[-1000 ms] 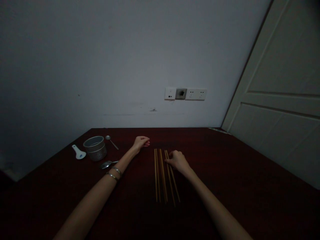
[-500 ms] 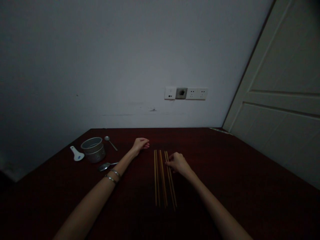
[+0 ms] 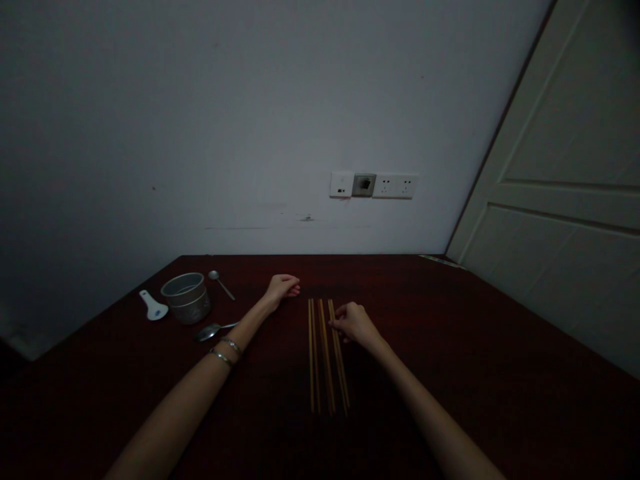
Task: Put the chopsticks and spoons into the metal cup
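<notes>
Several wooden chopsticks (image 3: 325, 353) lie side by side on the dark red table (image 3: 450, 347), pointing away from me. My right hand (image 3: 354, 321) rests at their right side near the far ends, fingers curled and pinched against the rightmost sticks. My left hand (image 3: 281, 287) lies on the table farther back and left, fingers loosely curled with nothing seen in them; two bangles (image 3: 227, 349) circle that wrist.
At the far left stand a metal pot (image 3: 187, 297), a white rice scoop (image 3: 153, 305), a small spoon (image 3: 221, 283) behind the pot and a larger spoon (image 3: 213, 329) beside my left forearm. A wall with sockets (image 3: 373, 185) and a door (image 3: 565, 200) bound the table.
My right hand has pushed the rightmost chopsticks leftward, so they now lie straight and close to the others. The left hand has stayed put.
</notes>
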`<state>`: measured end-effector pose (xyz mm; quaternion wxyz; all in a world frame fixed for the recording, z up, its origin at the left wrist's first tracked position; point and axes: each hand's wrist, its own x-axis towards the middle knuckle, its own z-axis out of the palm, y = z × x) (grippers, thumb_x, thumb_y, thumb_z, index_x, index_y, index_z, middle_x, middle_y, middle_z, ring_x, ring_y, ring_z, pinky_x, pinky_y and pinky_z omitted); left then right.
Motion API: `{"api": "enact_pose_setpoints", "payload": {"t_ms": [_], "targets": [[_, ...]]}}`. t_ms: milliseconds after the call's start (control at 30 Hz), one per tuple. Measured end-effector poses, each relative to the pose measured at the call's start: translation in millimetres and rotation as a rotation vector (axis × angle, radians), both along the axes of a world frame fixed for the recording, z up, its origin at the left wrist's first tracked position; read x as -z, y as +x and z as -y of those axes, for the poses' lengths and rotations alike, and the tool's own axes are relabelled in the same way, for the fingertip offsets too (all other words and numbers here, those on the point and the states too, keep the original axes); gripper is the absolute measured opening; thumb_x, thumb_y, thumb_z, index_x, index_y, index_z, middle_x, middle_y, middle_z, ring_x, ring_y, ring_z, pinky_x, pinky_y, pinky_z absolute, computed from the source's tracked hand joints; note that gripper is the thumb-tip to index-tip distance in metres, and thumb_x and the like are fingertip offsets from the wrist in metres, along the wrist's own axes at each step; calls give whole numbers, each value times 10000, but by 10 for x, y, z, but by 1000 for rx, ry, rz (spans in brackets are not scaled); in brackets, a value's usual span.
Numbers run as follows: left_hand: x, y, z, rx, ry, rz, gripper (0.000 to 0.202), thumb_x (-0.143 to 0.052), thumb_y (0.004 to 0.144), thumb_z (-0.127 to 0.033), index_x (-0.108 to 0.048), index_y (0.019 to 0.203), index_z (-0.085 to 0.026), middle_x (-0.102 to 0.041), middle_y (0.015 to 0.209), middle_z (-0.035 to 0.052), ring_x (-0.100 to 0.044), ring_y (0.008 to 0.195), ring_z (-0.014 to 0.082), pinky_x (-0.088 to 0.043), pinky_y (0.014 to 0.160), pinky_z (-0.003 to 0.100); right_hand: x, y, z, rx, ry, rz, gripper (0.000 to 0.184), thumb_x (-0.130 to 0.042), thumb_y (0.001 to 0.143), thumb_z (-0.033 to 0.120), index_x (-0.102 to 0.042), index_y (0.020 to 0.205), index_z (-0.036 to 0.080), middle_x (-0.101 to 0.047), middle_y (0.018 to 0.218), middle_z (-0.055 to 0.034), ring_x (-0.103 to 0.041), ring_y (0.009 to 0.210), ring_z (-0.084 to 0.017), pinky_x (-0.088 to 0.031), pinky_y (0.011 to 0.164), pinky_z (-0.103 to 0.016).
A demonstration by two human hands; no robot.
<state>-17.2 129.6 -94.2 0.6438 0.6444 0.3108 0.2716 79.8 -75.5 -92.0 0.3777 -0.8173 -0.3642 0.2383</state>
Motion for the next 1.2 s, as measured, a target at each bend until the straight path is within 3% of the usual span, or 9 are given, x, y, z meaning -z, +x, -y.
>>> {"api": "enact_pose_setpoints", "payload": {"t_ms": [200, 567, 800, 967, 1100, 1200], "targets": [[-43, 2, 36, 6, 11, -13, 148, -647, 670, -245, -590, 709, -113, -611, 577, 24, -541, 449, 73, -460, 483, 191, 81, 53, 6, -8, 35, 19, 169, -665, 668, 246, -608, 766, 119, -612, 558, -12, -542, 389, -85, -412, 290, -142], [-102, -29, 53, 20, 60, -22, 91, -592, 691, -193, -608, 701, -103, -601, 577, 16, -505, 413, 63, -421, 433, 186, 44, 120, 107, 46, 43, -25, 134, -590, 694, 166, -582, 817, 113, -612, 599, -17, -581, 454, -103, -437, 315, -146], [-132, 18, 117, 98, 159, -79, 62, -583, 683, -159, -606, 651, -111, -583, 520, 5, -464, 370, 63, -356, 370, 183, 62, 97, 102, 5, 76, -35, 166, -545, 715, 157, -584, 866, 99, -593, 593, -12, -561, 440, -97, -445, 316, -158], [-172, 47, 179, 161, 232, -123, 76, -562, 701, -155, -606, 664, -106, -575, 514, -2, -453, 367, 55, -349, 358, 172, 28, 79, 103, 4, 93, -22, 121, -549, 712, 158, -611, 802, 105, -584, 547, -5, -550, 432, -90, -430, 317, -145], [-279, 37, 248, 195, 263, -142, 82, -546, 713, -151, -603, 684, -99, -568, 521, -11, -455, 375, 49, -344, 360, 165, -6, 69, 111, -20, 129, 0, 109, -539, 721, 172, -622, 755, 110, -567, 509, 7, -515, 394, -74, -401, 308, -136], [-497, -11, 338, 206, 297, -83, 99, -551, 719, -177, -604, 703, -95, -579, 559, 0, -461, 393, 50, -343, 366, 170, -47, 44, 124, -19, 166, 12, 127, -520, 733, 189, -623, 733, 115, -542, 479, 17, -484, 367, -65, -380, 307, -137]]}}
